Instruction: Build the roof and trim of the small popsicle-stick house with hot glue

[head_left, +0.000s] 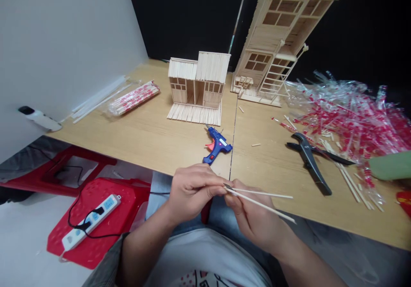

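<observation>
Head view: both hands raised in front of the torso at the near table edge, wrists angled inward, fingertips meeting. Left hand [192, 190] comes in palm-down, thumb and index pinched closed at the stick ends; a small dark piece [228, 187] sits right there, can't tell which of the two it grips. Right hand [252, 212] is curled round two thin wooden sticks [266, 208], gripping them; free ends fan out to the right. Tan table [180, 146]: blue glue gun [216, 145] just beyond the hands, small stick house [197, 88] behind it, taller stick house [272, 43] back right, black-handled cutter [310, 158] at right near a heap of red-and-clear wrappers [356, 116], wrapped stick bundle [135, 98] at left. Room: black panel [186, 17] behind, grey wall [70, 34] left, red stool [118, 218] below carrying a white power strip [91, 223].
</observation>
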A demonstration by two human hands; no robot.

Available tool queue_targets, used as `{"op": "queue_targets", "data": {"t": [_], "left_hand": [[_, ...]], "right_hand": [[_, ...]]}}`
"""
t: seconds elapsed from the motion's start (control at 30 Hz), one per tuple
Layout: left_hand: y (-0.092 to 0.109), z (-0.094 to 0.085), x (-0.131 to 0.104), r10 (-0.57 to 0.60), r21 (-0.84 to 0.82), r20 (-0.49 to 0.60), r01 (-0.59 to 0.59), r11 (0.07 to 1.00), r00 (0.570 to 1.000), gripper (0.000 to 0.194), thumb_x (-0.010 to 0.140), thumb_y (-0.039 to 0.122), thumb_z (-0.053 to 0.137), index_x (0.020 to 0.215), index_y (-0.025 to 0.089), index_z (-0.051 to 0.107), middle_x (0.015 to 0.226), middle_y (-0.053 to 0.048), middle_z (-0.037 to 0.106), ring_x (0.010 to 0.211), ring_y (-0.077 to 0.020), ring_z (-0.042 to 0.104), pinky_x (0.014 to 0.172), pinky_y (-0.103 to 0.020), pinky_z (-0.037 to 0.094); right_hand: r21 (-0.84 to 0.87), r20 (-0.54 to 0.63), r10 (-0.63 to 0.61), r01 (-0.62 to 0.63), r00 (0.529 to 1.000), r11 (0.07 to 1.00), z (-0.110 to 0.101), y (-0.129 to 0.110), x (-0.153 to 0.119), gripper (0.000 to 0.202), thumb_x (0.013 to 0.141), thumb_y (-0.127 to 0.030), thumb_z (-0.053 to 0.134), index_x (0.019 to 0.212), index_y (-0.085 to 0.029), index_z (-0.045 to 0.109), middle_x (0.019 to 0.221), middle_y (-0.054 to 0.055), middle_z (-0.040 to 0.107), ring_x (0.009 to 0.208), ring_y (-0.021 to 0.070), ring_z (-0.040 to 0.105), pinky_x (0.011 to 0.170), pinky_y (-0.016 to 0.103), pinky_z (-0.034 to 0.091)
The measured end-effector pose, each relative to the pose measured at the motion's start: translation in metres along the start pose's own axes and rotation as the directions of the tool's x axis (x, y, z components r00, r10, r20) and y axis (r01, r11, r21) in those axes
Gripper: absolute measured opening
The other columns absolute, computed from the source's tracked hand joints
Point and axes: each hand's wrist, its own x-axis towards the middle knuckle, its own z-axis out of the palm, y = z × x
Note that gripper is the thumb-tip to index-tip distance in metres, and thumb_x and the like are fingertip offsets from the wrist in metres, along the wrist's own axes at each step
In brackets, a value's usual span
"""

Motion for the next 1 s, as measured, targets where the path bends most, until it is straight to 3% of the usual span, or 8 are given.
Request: {"op": "queue_targets", "data": {"t": [0.13, 0.27, 0.53, 0.77, 0.93, 1.0], "left_hand": [[0.0, -0.004, 0.003, -0.06, -0.076, 0.033, 0.063, 0.995, 0.998, 0.009, 0.079, 0.021, 0.076, 0.088, 0.02, 0.079, 0.067, -0.005, 0.073, 0.058, -0.0134, 0.063, 0.057, -0.027, 0.048], [0.002, -0.008, 0.004, -0.044, -0.08, 0.074, 0.05, 0.996, 0.996, 0.007, 0.08, 0.02, 0.075, 0.086, 0.019, 0.078, 0.066, -0.004, 0.073, 0.06, -0.0134, 0.064, 0.058, -0.026, 0.048], [0.005, -0.02, 0.012, 0.087, 0.081, 0.229, -0.108, 0.991, 0.97, 0.011, 0.082, 0.015, 0.073, 0.091, 0.019, 0.076, 0.068, -0.004, 0.072, 0.062, -0.0135, 0.065, 0.063, -0.028, 0.051], [0.002, -0.011, 0.01, 0.075, -0.045, 0.125, -0.07, 0.997, 0.989, 0.008, 0.086, 0.026, 0.07, 0.087, 0.021, 0.076, 0.065, -0.003, 0.072, 0.057, -0.012, 0.064, 0.058, -0.026, 0.051], [0.001, -0.016, 0.012, 0.105, 0.025, 0.202, -0.112, 0.993, 0.974, 0.009, 0.084, 0.019, 0.071, 0.091, 0.02, 0.076, 0.068, -0.004, 0.073, 0.06, -0.0131, 0.066, 0.061, -0.027, 0.052], [0.0, -0.015, 0.011, 0.095, 0.005, 0.187, -0.097, 0.995, 0.978, 0.008, 0.083, 0.018, 0.072, 0.09, 0.02, 0.076, 0.067, -0.004, 0.072, 0.061, -0.0134, 0.066, 0.061, -0.027, 0.051]], "right_hand": [[0.076, 0.057, 0.004, -0.008, 0.998, 0.997, -0.004, 0.001, -0.002, 0.025, 0.103, -0.019, 0.033, 0.083, -0.02, 0.047, 0.067, -0.004, 0.048, 0.052, 0.0085, 0.043, 0.051, 0.02, 0.034], [0.053, 0.086, -0.028, 0.024, 0.996, 0.998, -0.007, 0.0, -0.003, 0.027, 0.103, -0.019, 0.03, 0.082, -0.02, 0.046, 0.067, -0.004, 0.049, 0.052, 0.0085, 0.043, 0.052, 0.02, 0.034], [-0.002, 0.183, 0.008, -0.008, 0.983, 1.0, -0.013, -0.006, -0.003, 0.022, 0.101, -0.016, 0.031, 0.086, -0.02, 0.046, 0.066, -0.003, 0.052, 0.051, 0.009, 0.045, 0.051, 0.02, 0.036], [-0.079, 0.159, -0.004, 0.017, 0.987, 0.997, -0.009, -0.007, -0.004, 0.02, 0.098, -0.014, 0.034, 0.083, -0.021, 0.043, 0.063, -0.004, 0.048, 0.051, 0.0099, 0.046, 0.05, 0.021, 0.035], [-0.069, 0.206, 0.026, -0.012, 0.978, 0.998, -0.012, -0.007, -0.004, 0.018, 0.098, -0.011, 0.036, 0.084, -0.021, 0.042, 0.065, -0.004, 0.048, 0.05, 0.0097, 0.043, 0.05, 0.021, 0.033], [-0.083, 0.184, 0.03, -0.015, 0.982, 0.996, -0.01, -0.007, -0.002, 0.017, 0.097, -0.01, 0.037, 0.084, -0.021, 0.041, 0.064, -0.005, 0.047, 0.049, 0.0094, 0.042, 0.049, 0.021, 0.032]]}}
